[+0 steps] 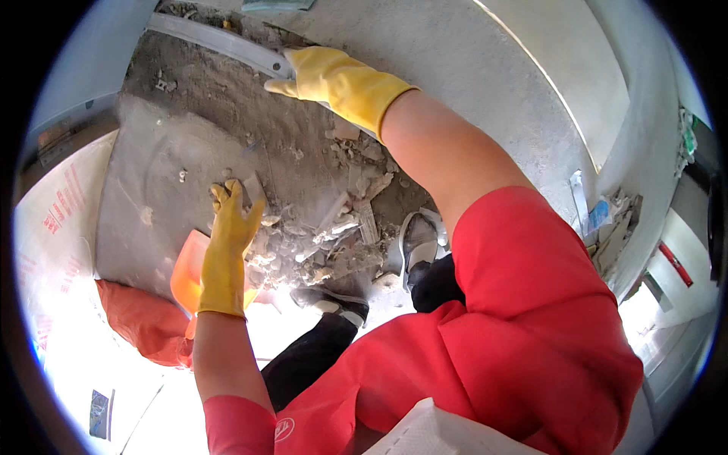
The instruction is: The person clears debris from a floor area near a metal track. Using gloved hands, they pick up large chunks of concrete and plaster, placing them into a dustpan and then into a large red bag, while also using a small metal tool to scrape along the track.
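Observation:
My right hand (327, 74), in a yellow rubber glove, grips a long pale metal bar (216, 42) that lies over dusty ground. The bar passes between thumb and fingers, and part of it is hidden by my glove and forearm. Lower left, my left hand (228, 239) wears a matching glove. Its thumb stands apart from the bent fingers, and I see nothing held. A flat grey shard (254, 189) shows just beyond that hand's thumb gap. Beneath the left wrist is an orange dustpan (187, 270), partly covered. Broken rubble (318, 244) is heaped between my hands and feet.
An orange-red bag (145, 324) lies left of the dustpan. Printed plastic sheeting (54, 222) covers a curved-looking surface at the left. My shoes (418, 244) stand against the rubble. More debris (617, 222) rests by the right wall.

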The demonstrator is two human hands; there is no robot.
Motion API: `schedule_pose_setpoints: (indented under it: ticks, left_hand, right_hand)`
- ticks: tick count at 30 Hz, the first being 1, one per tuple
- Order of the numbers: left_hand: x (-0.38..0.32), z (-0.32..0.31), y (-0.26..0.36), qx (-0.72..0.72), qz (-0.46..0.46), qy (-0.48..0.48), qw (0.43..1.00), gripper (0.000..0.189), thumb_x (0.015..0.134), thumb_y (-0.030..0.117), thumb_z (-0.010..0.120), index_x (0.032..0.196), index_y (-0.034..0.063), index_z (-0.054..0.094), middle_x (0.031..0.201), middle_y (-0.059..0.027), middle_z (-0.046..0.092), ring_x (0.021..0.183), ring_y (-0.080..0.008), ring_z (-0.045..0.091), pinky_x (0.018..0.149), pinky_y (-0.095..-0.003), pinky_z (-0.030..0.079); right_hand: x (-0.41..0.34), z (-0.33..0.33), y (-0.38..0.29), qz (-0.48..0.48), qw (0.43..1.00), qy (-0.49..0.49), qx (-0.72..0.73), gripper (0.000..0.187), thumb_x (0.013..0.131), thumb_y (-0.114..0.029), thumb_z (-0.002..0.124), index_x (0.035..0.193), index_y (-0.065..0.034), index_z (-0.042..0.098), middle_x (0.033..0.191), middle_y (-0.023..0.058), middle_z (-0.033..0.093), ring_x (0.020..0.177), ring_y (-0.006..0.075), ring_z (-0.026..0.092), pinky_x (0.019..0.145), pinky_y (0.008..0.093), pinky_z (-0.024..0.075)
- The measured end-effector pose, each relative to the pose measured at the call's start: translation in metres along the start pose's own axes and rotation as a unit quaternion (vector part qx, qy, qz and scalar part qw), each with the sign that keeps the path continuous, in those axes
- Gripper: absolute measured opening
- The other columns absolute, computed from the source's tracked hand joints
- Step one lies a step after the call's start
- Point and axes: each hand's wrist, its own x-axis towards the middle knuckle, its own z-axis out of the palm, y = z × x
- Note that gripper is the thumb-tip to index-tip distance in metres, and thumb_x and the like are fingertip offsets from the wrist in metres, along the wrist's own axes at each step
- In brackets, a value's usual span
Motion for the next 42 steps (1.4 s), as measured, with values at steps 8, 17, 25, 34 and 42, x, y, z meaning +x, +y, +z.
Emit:
schedule_pose_setpoints:
  ticks: [8,17,25,34,42]
  left_hand:
    - [-0.004,0.002,-0.002,0.018,-0.008,-0.012,1.0,0.084,0.096,0.047,0.064,0.158,-0.0014,0.034,0.16,-0.0496,0.018,0.143,-0.0705,0.028,0.119,-0.0563,0.036]
    - [0.002,0.003,-0.006,0.036,0.006,-0.02,0.999,0.085,0.096,0.047,0.064,0.159,-0.0001,0.033,0.156,-0.0533,0.019,0.139,-0.0711,0.034,0.116,-0.0569,0.039]
    - [-0.005,-0.017,0.018,0.044,-0.045,-0.052,0.997,0.084,0.096,0.049,0.062,0.158,-0.0004,0.035,0.16,-0.0485,0.019,0.14,-0.0666,0.038,0.115,-0.054,0.042]
    - [-0.009,-0.023,0.027,0.056,-0.043,-0.07,0.995,0.088,0.098,0.051,0.06,0.161,-0.0017,0.029,0.162,-0.0475,0.016,0.145,-0.0668,0.03,0.121,-0.0552,0.034]
    - [-0.013,-0.028,0.038,0.048,-0.066,-0.082,0.993,0.087,0.1,0.048,0.059,0.164,0.0017,0.023,0.164,-0.0457,0.01,0.148,-0.0668,0.025,0.121,-0.0555,0.035]
  right_hand:
    - [-0.054,0.015,0.031,0.086,0.987,-0.124,-0.062,0.074,0.1,-0.069,0.054,0.12,0.0008,0.069,0.109,0.0248,0.074,0.104,0.0402,0.072,0.091,0.0493,0.0558]
    - [-0.114,0.058,0.096,0.099,0.987,-0.124,-0.014,0.079,0.099,-0.073,0.05,0.132,-0.0022,0.064,0.119,0.0211,0.072,0.118,0.0348,0.067,0.099,0.0454,0.0509]
    - [-0.117,0.012,0.087,0.121,0.94,-0.197,0.253,0.08,0.106,-0.069,0.036,0.149,-0.0049,0.055,0.151,0.0194,0.058,0.139,0.0338,0.054,0.116,0.0468,0.0403]
    - [0.076,-0.038,-0.021,-0.143,0.946,0.072,-0.282,0.043,0.101,-0.02,0.054,0.141,-0.0068,0.063,0.149,0.0161,0.059,0.139,0.0301,0.055,0.123,0.0452,0.0352]
    - [0.14,-0.029,-0.034,-0.163,0.829,0.011,-0.535,0.041,0.097,-0.012,0.058,0.137,-0.0059,0.066,0.155,0.0139,0.055,0.148,0.0286,0.043,0.128,0.0431,0.022]
